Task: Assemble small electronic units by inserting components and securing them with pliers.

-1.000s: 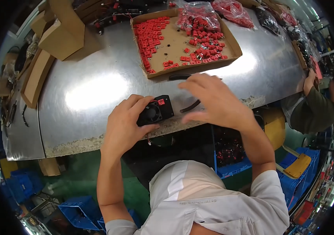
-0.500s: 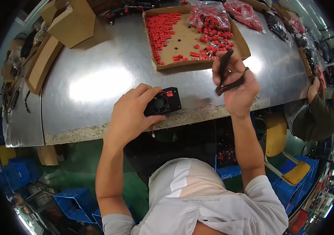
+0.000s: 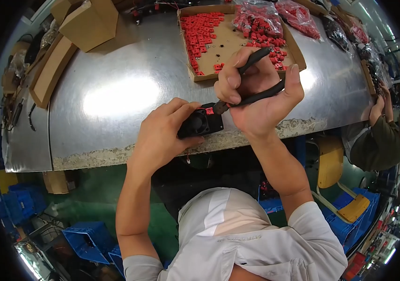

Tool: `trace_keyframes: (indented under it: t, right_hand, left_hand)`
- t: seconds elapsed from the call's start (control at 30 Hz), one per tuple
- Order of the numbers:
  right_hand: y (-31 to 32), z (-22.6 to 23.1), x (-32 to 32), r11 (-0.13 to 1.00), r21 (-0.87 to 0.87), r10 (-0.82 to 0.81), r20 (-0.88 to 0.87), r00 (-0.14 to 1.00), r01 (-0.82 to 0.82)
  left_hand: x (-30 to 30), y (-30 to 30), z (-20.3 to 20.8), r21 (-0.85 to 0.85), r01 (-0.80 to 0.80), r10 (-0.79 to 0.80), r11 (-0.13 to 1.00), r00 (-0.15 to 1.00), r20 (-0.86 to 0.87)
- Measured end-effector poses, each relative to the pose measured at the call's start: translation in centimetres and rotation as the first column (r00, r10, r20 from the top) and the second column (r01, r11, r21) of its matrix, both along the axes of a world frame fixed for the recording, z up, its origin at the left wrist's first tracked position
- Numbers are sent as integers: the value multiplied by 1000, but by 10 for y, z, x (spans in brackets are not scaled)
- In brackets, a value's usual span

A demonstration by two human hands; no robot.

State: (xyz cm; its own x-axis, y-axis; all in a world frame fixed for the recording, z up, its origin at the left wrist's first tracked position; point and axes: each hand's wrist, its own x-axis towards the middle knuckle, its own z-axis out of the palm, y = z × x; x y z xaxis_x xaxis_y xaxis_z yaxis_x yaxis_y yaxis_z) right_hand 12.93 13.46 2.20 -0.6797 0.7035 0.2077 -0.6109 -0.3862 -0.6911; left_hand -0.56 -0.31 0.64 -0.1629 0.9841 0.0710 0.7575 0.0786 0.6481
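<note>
My left hand (image 3: 166,129) grips a black box-shaped housing with a small cooling fan (image 3: 194,125) on its face, held at the near edge of the metal table. A red connector (image 3: 210,111) sits at the housing's top corner, and a thin wire with a white plug (image 3: 188,159) hangs below. In my right hand (image 3: 268,96) are black-handled pliers (image 3: 259,97), their handles spread apart. The pliers' jaws are at the red connector; whether they grip it, I cannot tell.
A shallow cardboard tray (image 3: 249,9) of red connectors lies ahead, partly covered by a clear bag (image 3: 258,16). Cardboard boxes (image 3: 92,28) stand at the far left. Another person (image 3: 378,140) works at the right beside a yellow chair (image 3: 329,161). Blue crates (image 3: 87,241) are on the floor.
My right hand has moved left with the pliers and turned them, bringing their jaws to the red connector. My left hand still holds the fan housing in nearly the same place.
</note>
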Motion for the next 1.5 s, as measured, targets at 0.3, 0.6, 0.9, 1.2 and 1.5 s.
trace_keyframes:
  t: [0.3, 0.6, 0.9, 1.2, 1.5]
  right_hand:
    - [-1, -3, -9, 999, 30, 29, -2, 1000, -29]
    - [-5, -11, -13, 998, 45, -41, 84, 996, 37]
    - [-2, -9, -7, 995, 89, -52, 72, 996, 46]
    - [-2, -17, -5, 986, 160, -45, 27, 999, 40]
    - [-7, -24, 1, 997, 39, -60, -211, 976, 70]
  left_hand:
    - [-1, 0, 0, -11, -7, 7, 1000, 1000, 9]
    - [1, 1, 4, -68, -19, 17, 998, 999, -27]
    - [0, 1, 3, -60, -23, 22, 998, 1000, -12]
    - [1, 1, 2, -44, -31, 30, 999, 999, -22]
    - [4, 0, 1, -23, -51, 51, 998, 999, -1]
